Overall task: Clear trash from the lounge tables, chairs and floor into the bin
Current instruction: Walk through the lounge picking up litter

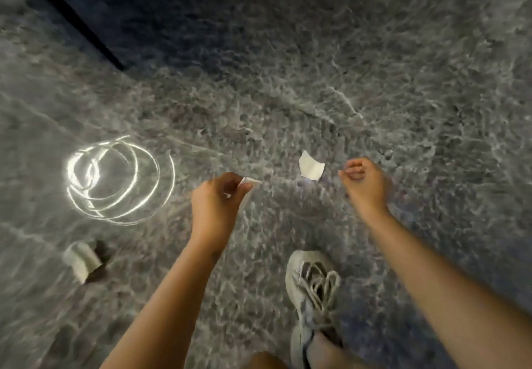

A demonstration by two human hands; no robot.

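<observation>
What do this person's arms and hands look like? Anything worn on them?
The left forearm and right forearm are bare to the frame's edge: no sleeves. The left hand and right hand wear no gloves, and no watch or wristband shows at either wrist. The picture is blurred, so a thin ring cannot be ruled out. One foot wears a pale grey laced sneaker.

Floor (374, 66) is glossy veined grey stone, polished enough to throw back a light in bright rings. White scrap (311, 166) on it looks thin matt paper, so does the piece (250, 184) in the left hand (214, 204). Cup (82, 259) pale, matt, papery. Shoe (313, 291): woven cloth, cord laces.
</observation>
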